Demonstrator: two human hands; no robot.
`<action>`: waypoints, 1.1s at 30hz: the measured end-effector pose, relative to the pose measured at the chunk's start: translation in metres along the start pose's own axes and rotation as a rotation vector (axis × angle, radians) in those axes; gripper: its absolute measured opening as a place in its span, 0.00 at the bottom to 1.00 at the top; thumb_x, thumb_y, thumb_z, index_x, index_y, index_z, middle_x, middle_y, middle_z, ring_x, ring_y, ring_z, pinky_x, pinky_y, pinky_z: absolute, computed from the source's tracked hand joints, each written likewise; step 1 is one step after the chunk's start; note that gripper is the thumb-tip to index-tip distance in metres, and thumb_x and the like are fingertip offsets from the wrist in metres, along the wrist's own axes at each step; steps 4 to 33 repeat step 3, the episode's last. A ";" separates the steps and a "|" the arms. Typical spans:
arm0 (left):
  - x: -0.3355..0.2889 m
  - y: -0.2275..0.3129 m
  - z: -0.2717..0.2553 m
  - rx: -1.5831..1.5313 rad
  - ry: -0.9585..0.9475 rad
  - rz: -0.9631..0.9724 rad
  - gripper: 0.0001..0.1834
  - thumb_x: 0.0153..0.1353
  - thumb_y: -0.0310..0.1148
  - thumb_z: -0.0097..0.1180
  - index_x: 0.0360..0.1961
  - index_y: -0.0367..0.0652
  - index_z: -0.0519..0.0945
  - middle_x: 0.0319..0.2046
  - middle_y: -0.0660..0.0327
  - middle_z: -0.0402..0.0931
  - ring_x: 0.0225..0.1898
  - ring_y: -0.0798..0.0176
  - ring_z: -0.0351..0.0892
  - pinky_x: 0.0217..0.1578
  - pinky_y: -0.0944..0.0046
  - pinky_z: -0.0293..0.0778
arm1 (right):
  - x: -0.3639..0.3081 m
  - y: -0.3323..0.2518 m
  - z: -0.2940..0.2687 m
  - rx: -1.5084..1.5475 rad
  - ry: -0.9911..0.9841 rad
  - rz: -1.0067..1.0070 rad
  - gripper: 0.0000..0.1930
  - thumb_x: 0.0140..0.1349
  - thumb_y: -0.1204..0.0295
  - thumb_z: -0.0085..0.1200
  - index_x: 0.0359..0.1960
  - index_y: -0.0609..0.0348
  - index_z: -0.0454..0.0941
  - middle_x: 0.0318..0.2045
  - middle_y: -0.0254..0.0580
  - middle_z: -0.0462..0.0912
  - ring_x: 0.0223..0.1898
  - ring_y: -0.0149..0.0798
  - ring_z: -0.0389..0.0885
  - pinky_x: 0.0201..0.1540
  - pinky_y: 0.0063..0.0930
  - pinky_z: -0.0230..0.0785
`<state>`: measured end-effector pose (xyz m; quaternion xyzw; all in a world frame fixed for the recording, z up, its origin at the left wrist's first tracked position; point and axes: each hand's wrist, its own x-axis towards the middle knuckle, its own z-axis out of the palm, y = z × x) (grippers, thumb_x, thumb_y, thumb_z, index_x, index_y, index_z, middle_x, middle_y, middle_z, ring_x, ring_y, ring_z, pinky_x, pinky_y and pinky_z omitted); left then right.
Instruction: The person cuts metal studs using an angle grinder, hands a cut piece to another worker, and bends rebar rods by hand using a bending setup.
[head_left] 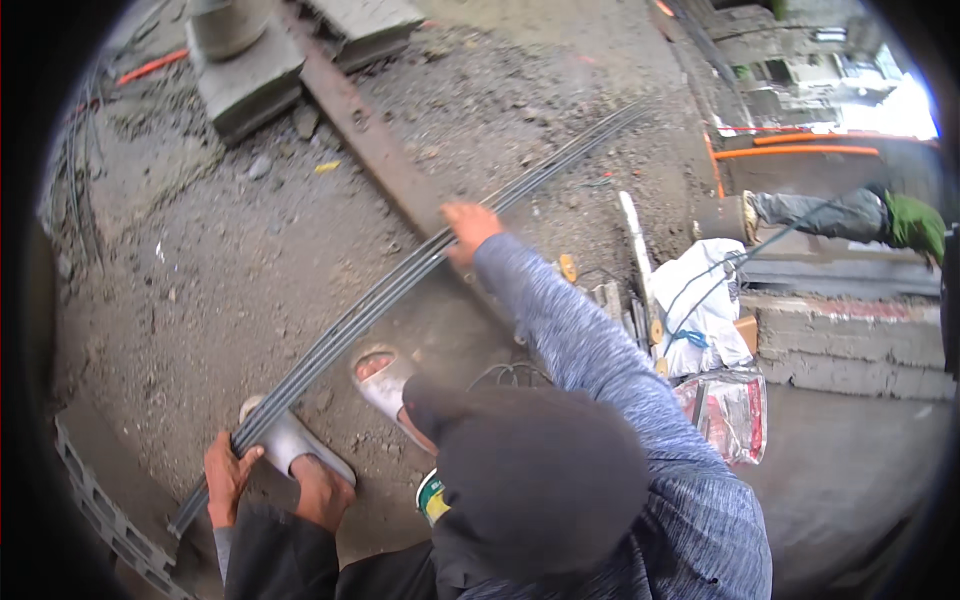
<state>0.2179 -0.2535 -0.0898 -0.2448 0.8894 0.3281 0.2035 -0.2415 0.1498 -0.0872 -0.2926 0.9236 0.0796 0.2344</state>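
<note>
Neither of my hands shows. Below me a co-worker in a dark cap (550, 480) and a blue-grey long-sleeved top bends over a bundle of long grey steel rods (345, 325). The co-worker's left hand (230, 468) wraps round the bundle near its lower-left end. Their other hand (470, 228) lies over the rods farther up, where they cross a rusty metal beam (365, 140). White sandals (288, 445) are on the co-worker's feet, one under the rods. A green, white and yellow tub (432, 497) is partly hidden by the cap.
Concrete slabs (245, 105) lie at the upper left on gravelly ground. A hollow block (100, 500) is at the lower left. A white sack (700, 300) and clear bag (745, 415) lie right, beside a low block wall (850, 350). Another person in green (910, 220) stands beyond.
</note>
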 end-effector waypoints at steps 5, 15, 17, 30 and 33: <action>0.002 0.001 -0.003 0.092 0.007 0.001 0.33 0.48 0.52 0.76 0.37 0.33 0.74 0.26 0.38 0.76 0.34 0.31 0.78 0.36 0.45 0.72 | -0.037 0.001 -0.036 0.448 0.039 -0.017 0.44 0.55 0.48 0.66 0.71 0.49 0.63 0.70 0.53 0.66 0.72 0.52 0.62 0.70 0.49 0.60; 0.002 0.001 -0.003 0.092 0.007 0.001 0.33 0.48 0.52 0.76 0.37 0.33 0.74 0.26 0.38 0.76 0.34 0.31 0.78 0.36 0.45 0.72 | -0.037 0.001 -0.036 0.448 0.039 -0.017 0.44 0.55 0.48 0.66 0.71 0.49 0.63 0.70 0.53 0.66 0.72 0.52 0.62 0.70 0.49 0.60; 0.002 0.001 -0.003 0.092 0.007 0.001 0.33 0.48 0.52 0.76 0.37 0.33 0.74 0.26 0.38 0.76 0.34 0.31 0.78 0.36 0.45 0.72 | -0.037 0.001 -0.036 0.448 0.039 -0.017 0.44 0.55 0.48 0.66 0.71 0.49 0.63 0.70 0.53 0.66 0.72 0.52 0.62 0.70 0.49 0.60; 0.002 0.001 -0.003 0.092 0.007 0.001 0.33 0.48 0.52 0.76 0.37 0.33 0.74 0.26 0.38 0.76 0.34 0.31 0.78 0.36 0.45 0.72 | -0.037 0.001 -0.036 0.448 0.039 -0.017 0.44 0.55 0.48 0.66 0.71 0.49 0.63 0.70 0.53 0.66 0.72 0.52 0.62 0.70 0.49 0.60; 0.002 0.001 -0.003 0.092 0.007 0.001 0.33 0.48 0.52 0.76 0.37 0.33 0.74 0.26 0.38 0.76 0.34 0.31 0.78 0.36 0.45 0.72 | -0.037 0.001 -0.036 0.448 0.039 -0.017 0.44 0.55 0.48 0.66 0.71 0.49 0.63 0.70 0.53 0.66 0.72 0.52 0.62 0.70 0.49 0.60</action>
